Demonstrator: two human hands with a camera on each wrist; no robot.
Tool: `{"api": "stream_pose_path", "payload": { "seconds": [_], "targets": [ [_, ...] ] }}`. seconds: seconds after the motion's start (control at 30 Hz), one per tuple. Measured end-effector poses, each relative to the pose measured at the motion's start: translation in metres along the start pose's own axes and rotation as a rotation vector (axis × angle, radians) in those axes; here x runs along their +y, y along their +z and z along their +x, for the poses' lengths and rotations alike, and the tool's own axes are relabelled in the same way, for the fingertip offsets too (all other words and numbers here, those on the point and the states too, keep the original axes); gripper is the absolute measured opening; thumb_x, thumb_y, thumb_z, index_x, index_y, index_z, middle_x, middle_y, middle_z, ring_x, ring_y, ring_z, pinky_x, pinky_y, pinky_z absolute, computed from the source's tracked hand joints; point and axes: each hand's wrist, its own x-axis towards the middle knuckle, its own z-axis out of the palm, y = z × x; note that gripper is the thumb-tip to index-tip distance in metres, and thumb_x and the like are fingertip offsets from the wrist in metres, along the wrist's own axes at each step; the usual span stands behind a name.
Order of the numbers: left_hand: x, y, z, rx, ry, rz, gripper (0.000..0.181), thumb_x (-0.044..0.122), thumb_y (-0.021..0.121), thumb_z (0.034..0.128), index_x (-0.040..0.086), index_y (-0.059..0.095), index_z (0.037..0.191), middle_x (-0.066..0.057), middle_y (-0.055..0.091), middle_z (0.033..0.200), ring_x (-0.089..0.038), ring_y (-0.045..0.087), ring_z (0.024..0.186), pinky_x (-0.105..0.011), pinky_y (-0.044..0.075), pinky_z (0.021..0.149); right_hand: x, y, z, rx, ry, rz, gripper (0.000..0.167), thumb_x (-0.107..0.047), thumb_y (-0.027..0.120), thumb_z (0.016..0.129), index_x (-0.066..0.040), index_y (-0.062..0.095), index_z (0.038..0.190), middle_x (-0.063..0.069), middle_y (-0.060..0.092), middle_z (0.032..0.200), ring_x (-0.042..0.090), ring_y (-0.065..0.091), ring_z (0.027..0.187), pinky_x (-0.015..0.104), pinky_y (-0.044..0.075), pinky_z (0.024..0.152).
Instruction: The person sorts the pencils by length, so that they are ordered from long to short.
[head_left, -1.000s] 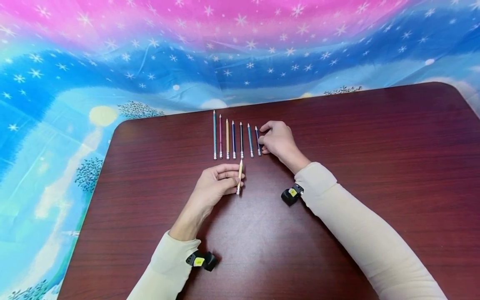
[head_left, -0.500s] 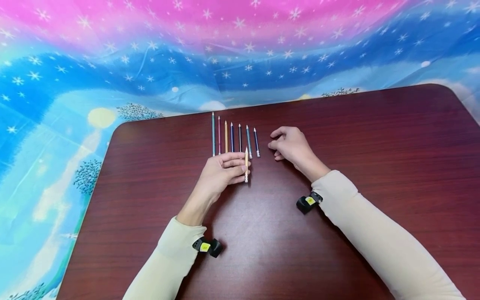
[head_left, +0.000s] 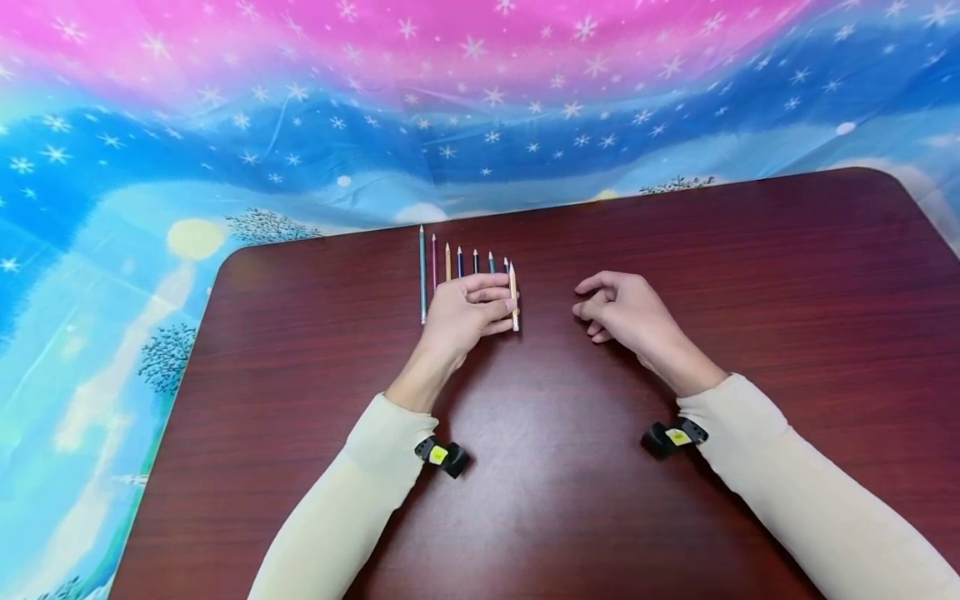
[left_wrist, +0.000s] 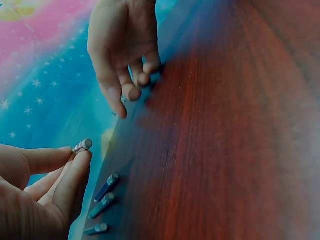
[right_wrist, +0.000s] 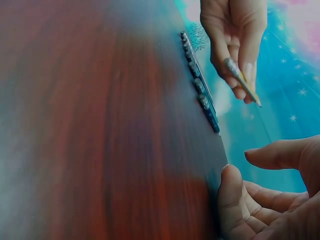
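Observation:
My left hand (head_left: 468,317) pinches a short yellow pencil (head_left: 513,298) between thumb and fingers, its tip pointing away and its white eraser end toward me. In the right wrist view the yellow pencil (right_wrist: 242,82) is held above the tabletop. Beneath and beyond that hand lies a row of several pencils, partly hidden by it. A long teal pencil (head_left: 422,275) is at the row's left end, beside a pink pencil (head_left: 434,260). A dark blue pencil (left_wrist: 106,186) lies at the right end. My right hand (head_left: 633,321) hovers to the right, fingers loosely bent, holding nothing.
The dark red-brown wooden table (head_left: 675,250) has rounded far corners. Behind it hangs a pink and blue snowflake cloth (head_left: 450,125). The row of pencils lies near the table's far edge.
My left hand has carried the yellow pencil right and away from me, over the row's near ends. My right hand has drawn back from the rightmost pencil, moving right and toward me.

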Motion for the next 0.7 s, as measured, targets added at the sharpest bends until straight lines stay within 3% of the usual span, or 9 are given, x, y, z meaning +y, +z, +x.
{"api": "stream_pose_path", "payload": {
  "seconds": [0.37,0.7],
  "targets": [
    [0.003,0.021,0.019,0.030,0.046,0.069,0.034,-0.009,0.069,0.0940,-0.003,0.070,0.128,-0.013,0.072,0.100,-0.013,0.071,0.083,-0.031,0.065,0.076,0.014,-0.019,-0.013,0.006,0.004,-0.008,0.041,-0.011,0.066,0.099,0.002,0.059,0.138,0.002,0.071,0.090,0.012,0.064,0.070,0.025,0.061,0.067],
    [0.003,0.030,0.027,0.075,0.084,0.215,0.030,-0.006,0.071,0.0933,0.001,0.074,0.122,-0.014,0.076,0.102,-0.014,0.073,0.082,-0.028,0.064,0.076,0.017,-0.021,-0.014,0.010,-0.002,0.006,0.040,-0.008,0.063,0.099,0.004,0.059,0.136,0.000,0.070,0.088,0.010,0.063,0.069,0.024,0.060,0.066]
  ]
}}
